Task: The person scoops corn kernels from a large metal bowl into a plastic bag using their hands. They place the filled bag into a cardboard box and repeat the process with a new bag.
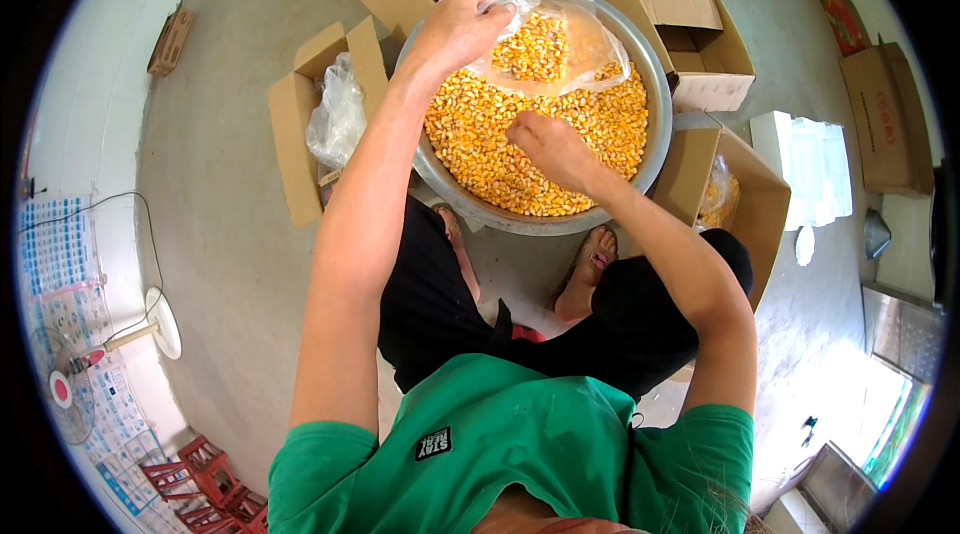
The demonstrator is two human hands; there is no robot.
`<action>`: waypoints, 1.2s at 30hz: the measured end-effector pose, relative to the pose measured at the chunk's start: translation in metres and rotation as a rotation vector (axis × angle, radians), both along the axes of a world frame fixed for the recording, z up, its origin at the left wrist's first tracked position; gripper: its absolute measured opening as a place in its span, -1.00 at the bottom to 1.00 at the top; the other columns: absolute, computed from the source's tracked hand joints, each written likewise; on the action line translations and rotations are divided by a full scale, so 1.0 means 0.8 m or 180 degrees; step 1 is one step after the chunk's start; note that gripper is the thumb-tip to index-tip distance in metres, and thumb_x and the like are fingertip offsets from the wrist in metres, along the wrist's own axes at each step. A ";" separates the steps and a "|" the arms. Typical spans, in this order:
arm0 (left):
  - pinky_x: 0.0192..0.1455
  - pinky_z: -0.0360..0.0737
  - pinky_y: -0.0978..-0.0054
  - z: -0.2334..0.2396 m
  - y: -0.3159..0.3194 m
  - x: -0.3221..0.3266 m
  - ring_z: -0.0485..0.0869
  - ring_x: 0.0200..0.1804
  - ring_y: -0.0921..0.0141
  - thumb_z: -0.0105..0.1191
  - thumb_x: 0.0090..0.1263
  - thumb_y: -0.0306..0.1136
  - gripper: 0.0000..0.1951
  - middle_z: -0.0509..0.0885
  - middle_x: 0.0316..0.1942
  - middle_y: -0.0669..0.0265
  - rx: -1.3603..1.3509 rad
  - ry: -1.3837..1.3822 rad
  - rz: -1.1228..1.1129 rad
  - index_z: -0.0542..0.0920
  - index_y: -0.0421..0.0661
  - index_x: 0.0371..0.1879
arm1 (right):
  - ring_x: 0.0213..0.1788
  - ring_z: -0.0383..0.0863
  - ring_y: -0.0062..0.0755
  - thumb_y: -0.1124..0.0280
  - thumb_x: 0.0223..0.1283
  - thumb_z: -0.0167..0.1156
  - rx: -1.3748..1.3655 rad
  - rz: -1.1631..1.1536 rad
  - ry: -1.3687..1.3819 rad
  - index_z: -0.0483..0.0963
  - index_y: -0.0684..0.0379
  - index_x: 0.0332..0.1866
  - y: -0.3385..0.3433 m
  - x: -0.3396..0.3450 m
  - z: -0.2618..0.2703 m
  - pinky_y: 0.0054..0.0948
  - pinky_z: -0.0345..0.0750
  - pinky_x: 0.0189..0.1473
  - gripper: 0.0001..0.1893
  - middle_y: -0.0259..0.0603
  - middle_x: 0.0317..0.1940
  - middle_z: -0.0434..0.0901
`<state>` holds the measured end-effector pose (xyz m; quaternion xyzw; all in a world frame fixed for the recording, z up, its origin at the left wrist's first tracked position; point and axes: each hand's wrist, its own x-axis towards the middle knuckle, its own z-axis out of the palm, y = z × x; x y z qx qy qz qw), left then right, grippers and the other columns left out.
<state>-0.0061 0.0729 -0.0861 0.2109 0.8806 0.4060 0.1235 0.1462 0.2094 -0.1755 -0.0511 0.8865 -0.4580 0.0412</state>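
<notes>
A wide round metal basin (660, 106) holds a heap of loose yellow corn kernels (480, 151). Over its far part lies a clear plastic bag (592, 39) with kernels inside or beneath it. My left hand (472, 20) grips the bag's gathered edge at the basin's far left. Nearer to me, my right hand (547, 144) is just over the kernels, below the bag's near edge, its fingers bent together; whether kernels are in it cannot be seen.
Open cardboard boxes ring the basin: one with clear plastic bags (337, 114) at left, an open box (705, 46) far right, another (757, 211) at right holding bagged corn (718, 196). White trays (817, 170) lie beyond it. A pedestal fan (90, 358) and red stools (210, 474) stand at lower left.
</notes>
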 end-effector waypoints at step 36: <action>-0.14 0.56 0.27 -0.005 -0.008 -0.009 0.65 -0.32 0.23 0.09 0.32 -0.07 -0.60 0.67 -0.41 0.04 0.0051 0.0064 0.0160 0.61 -0.26 -0.24 | -0.24 0.65 -0.41 0.19 0.42 -0.04 0.0252 -0.1040 0.0111 0.55 0.37 -0.17 0.055 -0.163 0.028 -0.46 0.59 -0.21 -0.61 -0.19 -0.27 0.66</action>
